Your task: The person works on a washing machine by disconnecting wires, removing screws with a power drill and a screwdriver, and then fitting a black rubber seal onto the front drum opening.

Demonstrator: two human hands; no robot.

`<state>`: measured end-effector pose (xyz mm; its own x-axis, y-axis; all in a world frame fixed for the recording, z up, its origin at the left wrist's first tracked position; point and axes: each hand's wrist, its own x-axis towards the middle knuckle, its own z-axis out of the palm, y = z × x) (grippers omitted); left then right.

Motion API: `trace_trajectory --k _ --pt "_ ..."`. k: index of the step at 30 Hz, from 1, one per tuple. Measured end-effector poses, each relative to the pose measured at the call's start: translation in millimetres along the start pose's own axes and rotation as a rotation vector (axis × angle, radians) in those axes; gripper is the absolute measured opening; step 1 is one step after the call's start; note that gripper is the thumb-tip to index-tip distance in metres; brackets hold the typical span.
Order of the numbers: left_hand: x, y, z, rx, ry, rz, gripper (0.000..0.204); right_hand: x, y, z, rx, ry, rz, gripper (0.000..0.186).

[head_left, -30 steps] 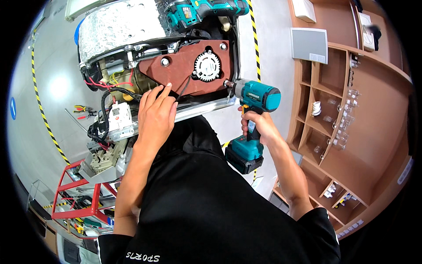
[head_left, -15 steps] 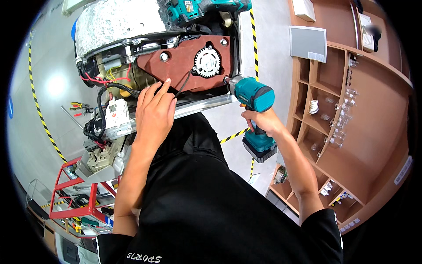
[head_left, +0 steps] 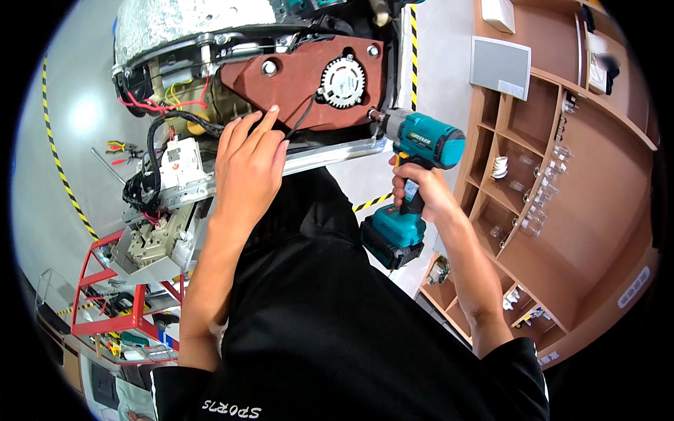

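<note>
My right hand [head_left: 421, 194] is wrapped around the grip of a teal and black cordless impact wrench [head_left: 430, 140], its battery hanging below. The socket at its nose is against the lower right corner of a reddish-brown plate [head_left: 281, 95]; what it sits on is hidden. My left hand [head_left: 249, 168] has its fingers stretched out, fingertips on the plate's lower left edge, holding nothing. A white toothed round part [head_left: 343, 82] sits on the plate, with a dark cable [head_left: 302, 116] running from it towards my left hand. Hex bolts [head_left: 269, 67] show at the plate's top.
The plate is on an opened machine with a silvery drum casing [head_left: 189, 24], loose wires [head_left: 154, 105] and a metal front rail [head_left: 330, 156]. A second teal power tool [head_left: 316, 5] lies on top. Pliers [head_left: 121, 147], a red rack [head_left: 105, 326] and wooden shelves [head_left: 516, 130] surround me.
The impact wrench has shifted right and slightly up, its battery swinging left. The plate and machine sit higher in the view. My left hand stays on the plate's edge.
</note>
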<state>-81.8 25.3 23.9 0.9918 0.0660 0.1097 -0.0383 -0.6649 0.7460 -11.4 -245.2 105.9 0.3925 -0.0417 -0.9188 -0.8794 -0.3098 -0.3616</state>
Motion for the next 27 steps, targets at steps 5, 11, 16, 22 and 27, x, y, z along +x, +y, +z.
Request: trace_trajectory --k 5,11,16,22,27 --pt "-1.1 -1.8 2.0 -0.012 0.025 -0.005 0.012 -5.4 -7.9 12.5 0.245 0.048 0.115 0.023" --pt "-9.3 -8.4 6.0 -0.035 0.049 -0.051 0.012 -8.7 -5.0 19.5 0.265 0.027 0.112 0.019" --pt "-13.7 -12.9 12.8 -0.052 0.100 -0.060 0.011 -7.7 -3.0 22.8 0.229 0.111 0.100 0.020" --pt "-12.6 -11.7 11.5 -0.033 0.087 -0.055 0.012 -10.6 -11.5 17.3 0.062 0.131 0.095 0.020" --pt "-10.1 -10.4 10.1 -0.040 0.091 -0.053 0.012 -6.6 -13.7 14.0 0.138 0.075 0.104 0.021"
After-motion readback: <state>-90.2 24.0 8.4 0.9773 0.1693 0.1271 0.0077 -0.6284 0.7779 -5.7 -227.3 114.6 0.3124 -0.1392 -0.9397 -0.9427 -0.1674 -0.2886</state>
